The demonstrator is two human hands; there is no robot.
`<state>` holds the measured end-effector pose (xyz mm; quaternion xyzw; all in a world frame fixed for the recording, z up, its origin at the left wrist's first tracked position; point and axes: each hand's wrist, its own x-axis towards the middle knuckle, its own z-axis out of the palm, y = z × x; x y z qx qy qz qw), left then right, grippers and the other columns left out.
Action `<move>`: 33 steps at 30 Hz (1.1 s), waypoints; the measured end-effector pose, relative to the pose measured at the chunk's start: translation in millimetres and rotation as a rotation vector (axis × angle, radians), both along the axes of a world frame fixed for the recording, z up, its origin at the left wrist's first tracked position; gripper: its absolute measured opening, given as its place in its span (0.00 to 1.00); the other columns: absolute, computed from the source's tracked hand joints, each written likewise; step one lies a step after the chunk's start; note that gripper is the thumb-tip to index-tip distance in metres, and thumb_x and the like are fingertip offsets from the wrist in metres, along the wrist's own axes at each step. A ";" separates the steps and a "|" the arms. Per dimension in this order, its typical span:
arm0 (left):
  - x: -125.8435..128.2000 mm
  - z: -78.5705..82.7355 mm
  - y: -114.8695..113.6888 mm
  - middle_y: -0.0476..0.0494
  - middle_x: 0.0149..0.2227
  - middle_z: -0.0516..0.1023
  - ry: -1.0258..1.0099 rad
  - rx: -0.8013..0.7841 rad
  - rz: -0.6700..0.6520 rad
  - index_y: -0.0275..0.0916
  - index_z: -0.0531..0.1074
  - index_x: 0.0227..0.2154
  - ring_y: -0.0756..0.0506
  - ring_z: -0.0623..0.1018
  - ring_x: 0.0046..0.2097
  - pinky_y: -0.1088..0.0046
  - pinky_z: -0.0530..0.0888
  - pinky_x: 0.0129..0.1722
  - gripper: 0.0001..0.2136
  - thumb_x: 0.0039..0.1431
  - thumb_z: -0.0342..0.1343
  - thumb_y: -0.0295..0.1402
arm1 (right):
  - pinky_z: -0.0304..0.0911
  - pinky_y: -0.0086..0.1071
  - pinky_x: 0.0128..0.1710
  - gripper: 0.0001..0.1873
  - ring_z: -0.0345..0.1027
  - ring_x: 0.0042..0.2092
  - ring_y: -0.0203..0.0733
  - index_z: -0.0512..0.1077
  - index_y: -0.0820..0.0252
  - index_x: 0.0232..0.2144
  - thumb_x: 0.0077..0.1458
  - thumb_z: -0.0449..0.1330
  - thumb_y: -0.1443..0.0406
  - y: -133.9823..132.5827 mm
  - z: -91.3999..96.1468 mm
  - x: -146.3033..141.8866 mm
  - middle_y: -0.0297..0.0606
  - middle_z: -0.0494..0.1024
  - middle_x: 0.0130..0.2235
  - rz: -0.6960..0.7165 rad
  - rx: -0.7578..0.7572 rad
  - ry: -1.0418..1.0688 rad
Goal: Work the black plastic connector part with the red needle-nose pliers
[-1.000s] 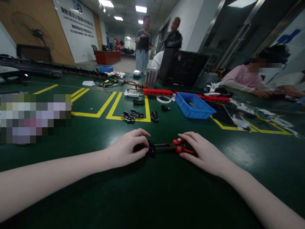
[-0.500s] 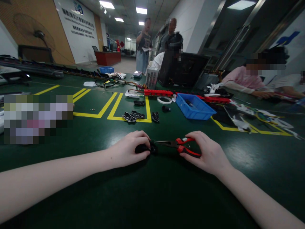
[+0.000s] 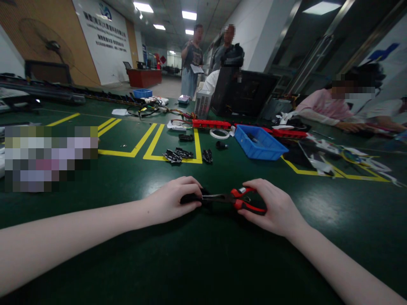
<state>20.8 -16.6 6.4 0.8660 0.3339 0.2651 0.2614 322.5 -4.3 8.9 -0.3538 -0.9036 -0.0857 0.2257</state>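
- Left hand (image 3: 178,197), centre: fingers closed around a black part (image 3: 190,198), mostly hidden, axis unclear.
- Pliers (image 3: 226,198), centre: nose points left, long axis nearly level; tips have just shifted left and slightly down — seemingly meeting the part.
- Right hand (image 3: 275,207), right of centre: fingers gripping spread red handles (image 3: 246,205).

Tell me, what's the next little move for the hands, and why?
Maybe the right hand should gently squeeze the pliers, while the left hand holds the black part steady. The tips reach the black part, and the handles are spread apart. I can't tell whether the tips grip anything.
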 end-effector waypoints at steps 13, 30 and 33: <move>-1.2 3.0 -1.2 0.40 0.50 0.74 -0.111 -0.040 -0.024 0.37 0.74 0.41 0.44 0.77 0.49 0.65 0.75 0.49 0.05 0.63 0.56 0.27 | 0.65 0.39 0.35 0.23 0.72 0.36 0.48 0.69 0.61 0.43 0.53 0.59 0.49 -3.3 4.9 -3.6 0.45 0.78 0.38 -0.053 -0.011 -0.043; -3.1 -2.1 5.1 0.39 0.50 0.73 -0.148 -0.070 -0.104 0.37 0.73 0.40 0.43 0.76 0.50 0.63 0.74 0.50 0.06 0.61 0.58 0.26 | 0.63 0.37 0.34 0.21 0.72 0.34 0.45 0.69 0.59 0.41 0.52 0.61 0.51 -5.2 7.9 -3.9 0.43 0.79 0.38 -0.051 -0.059 -0.058; -2.7 -0.3 3.4 0.39 0.51 0.73 -0.173 -0.076 -0.099 0.37 0.72 0.41 0.43 0.76 0.50 0.63 0.74 0.51 0.05 0.62 0.57 0.26 | 0.63 0.37 0.33 0.24 0.72 0.35 0.45 0.69 0.59 0.44 0.51 0.62 0.51 -5.7 7.8 -3.7 0.44 0.78 0.38 -0.047 -0.042 -0.071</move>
